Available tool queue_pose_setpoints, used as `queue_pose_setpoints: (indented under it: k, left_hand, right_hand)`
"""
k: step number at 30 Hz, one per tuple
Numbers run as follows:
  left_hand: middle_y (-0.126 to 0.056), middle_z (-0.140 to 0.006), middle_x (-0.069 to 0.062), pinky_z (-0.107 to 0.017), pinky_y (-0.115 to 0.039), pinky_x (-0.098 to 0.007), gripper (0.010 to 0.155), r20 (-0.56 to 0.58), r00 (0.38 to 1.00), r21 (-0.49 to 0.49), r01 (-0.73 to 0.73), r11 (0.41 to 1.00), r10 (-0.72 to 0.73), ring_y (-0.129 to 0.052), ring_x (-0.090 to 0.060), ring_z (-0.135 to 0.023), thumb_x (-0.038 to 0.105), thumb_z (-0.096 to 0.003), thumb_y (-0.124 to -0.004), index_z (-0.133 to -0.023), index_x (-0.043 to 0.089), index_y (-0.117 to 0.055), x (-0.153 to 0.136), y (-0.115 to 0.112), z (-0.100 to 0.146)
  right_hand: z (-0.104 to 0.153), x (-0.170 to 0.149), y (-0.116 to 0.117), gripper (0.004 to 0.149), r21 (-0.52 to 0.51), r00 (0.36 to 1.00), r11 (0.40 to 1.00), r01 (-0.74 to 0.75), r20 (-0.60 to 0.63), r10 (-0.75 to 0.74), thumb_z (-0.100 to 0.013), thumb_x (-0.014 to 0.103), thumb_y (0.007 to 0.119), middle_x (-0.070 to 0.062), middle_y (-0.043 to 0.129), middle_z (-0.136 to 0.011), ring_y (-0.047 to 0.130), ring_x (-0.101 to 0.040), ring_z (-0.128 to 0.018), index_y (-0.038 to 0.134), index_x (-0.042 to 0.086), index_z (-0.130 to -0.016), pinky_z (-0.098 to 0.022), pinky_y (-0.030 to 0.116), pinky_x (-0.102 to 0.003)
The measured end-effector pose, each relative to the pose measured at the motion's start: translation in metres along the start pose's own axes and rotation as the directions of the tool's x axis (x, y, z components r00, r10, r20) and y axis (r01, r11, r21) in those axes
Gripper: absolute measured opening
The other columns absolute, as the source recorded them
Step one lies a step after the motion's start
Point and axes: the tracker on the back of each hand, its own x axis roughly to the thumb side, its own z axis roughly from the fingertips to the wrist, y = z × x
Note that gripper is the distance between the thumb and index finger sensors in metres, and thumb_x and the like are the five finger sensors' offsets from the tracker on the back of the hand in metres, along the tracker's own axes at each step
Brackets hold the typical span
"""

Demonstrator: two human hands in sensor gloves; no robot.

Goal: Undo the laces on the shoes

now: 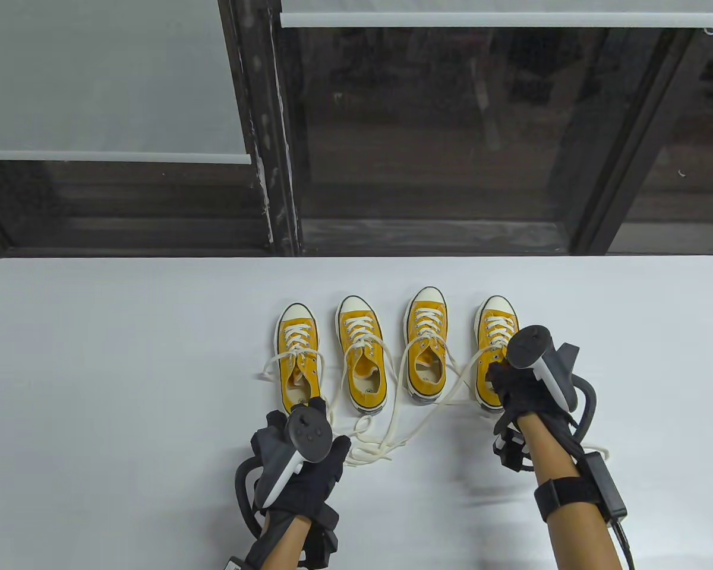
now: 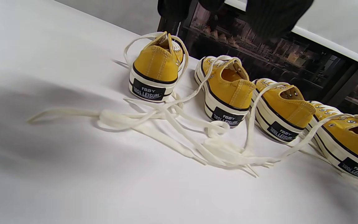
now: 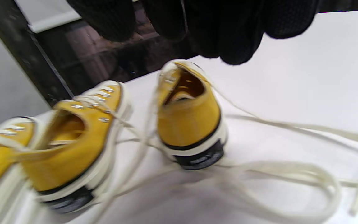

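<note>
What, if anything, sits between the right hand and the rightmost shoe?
Nothing visible. The right hand is directly over the heel end of the rightmost shoe, its fingers hanging just above the shoe's opening. Only loose laces trail across the table beside it.

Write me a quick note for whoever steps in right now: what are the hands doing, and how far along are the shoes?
Left hand: hovering near the heel of the leftmost shoe, no grip on anything.
Right hand: over the rightmost shoe; grip unclear.
Four yellow shoes in a row on the table, toes away.
Done: laces look loose, trailing toward you.
Left: check the rightmost shoe.
</note>
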Motion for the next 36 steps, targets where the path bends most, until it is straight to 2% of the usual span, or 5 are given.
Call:
queue_pose_setpoints:
  k: [7, 12, 16, 28, 36]
  left_hand:
    - [-0.034, -0.13, -0.005, -0.08, -0.019, -0.073, 0.078, 0.045, 0.999, -0.017, -0.005, 1.0, 0.006, -0.015, -0.04, -0.12, 0.058, -0.0569, -0.069, -0.12, 0.03, -0.032, -0.001, 0.004, 0.006]
    - [-0.034, -0.13, -0.004, -0.081, -0.018, -0.073, 0.079, 0.052, 0.999, -0.004, 0.0, 1.0, 0.0, -0.014, -0.039, -0.12, 0.058, -0.0561, -0.07, -0.12, 0.031, -0.032, -0.002, 0.007, 0.009]
    - [-0.033, -0.131, -0.002, -0.081, -0.016, -0.072, 0.079, 0.055, 0.998, -0.005, 0.005, 1.0, -0.005, -0.013, -0.036, -0.121, 0.059, -0.0557, -0.07, -0.12, 0.033, -0.032, -0.001, 0.007, 0.009]
    - [-0.028, -0.132, 0.0, -0.082, -0.014, -0.072, 0.08, 0.045, 0.999, -0.012, 0.026, 1.0, -0.026, -0.008, -0.036, -0.121, 0.062, -0.0547, -0.068, -0.12, 0.037, -0.028, 0.001, 0.002, 0.007]
    - [-0.024, -0.132, 0.001, -0.081, -0.012, -0.072, 0.081, 0.033, 0.999, 0.014, 0.027, 1.0, -0.027, -0.006, -0.036, -0.121, 0.064, -0.054, -0.068, -0.119, 0.039, -0.026, 0.001, 0.004, 0.009]
  right_hand:
    - [0.045, 0.013, -0.001, 0.063, -0.011, 0.988, 1.0, 0.003, 0.157, -0.001, -0.065, 0.051, 0.063, -0.018, 0.048, -0.117, 0.052, -0.048, -0.105, 0.044, 0.024, -0.119, -0.071, 0.048, -0.067]
    - [0.074, 0.016, 0.012, 0.065, -0.024, 0.968, 0.999, -0.037, 0.246, 0.041, -0.065, 0.052, 0.063, -0.019, 0.041, -0.119, 0.042, -0.051, -0.108, 0.041, 0.025, -0.12, -0.072, 0.042, -0.069]
    - [0.088, 0.012, 0.025, 0.066, -0.035, 0.955, 0.999, -0.038, 0.292, 0.047, -0.065, 0.052, 0.063, -0.018, 0.038, -0.121, 0.034, -0.052, -0.109, 0.039, 0.026, -0.12, -0.072, 0.038, -0.071]
    - [0.098, -0.006, 0.055, 0.069, 0.011, 0.935, 0.997, -0.074, 0.347, 0.065, -0.065, 0.053, 0.061, -0.018, 0.027, -0.122, 0.019, -0.052, -0.109, 0.032, 0.025, -0.121, -0.07, 0.028, -0.073]
    - [0.095, -0.01, 0.053, 0.069, -0.003, 0.934, 0.997, -0.071, 0.351, 0.068, -0.064, 0.054, 0.061, -0.018, 0.025, -0.122, 0.016, -0.052, -0.109, 0.032, 0.025, -0.121, -0.07, 0.027, -0.073]
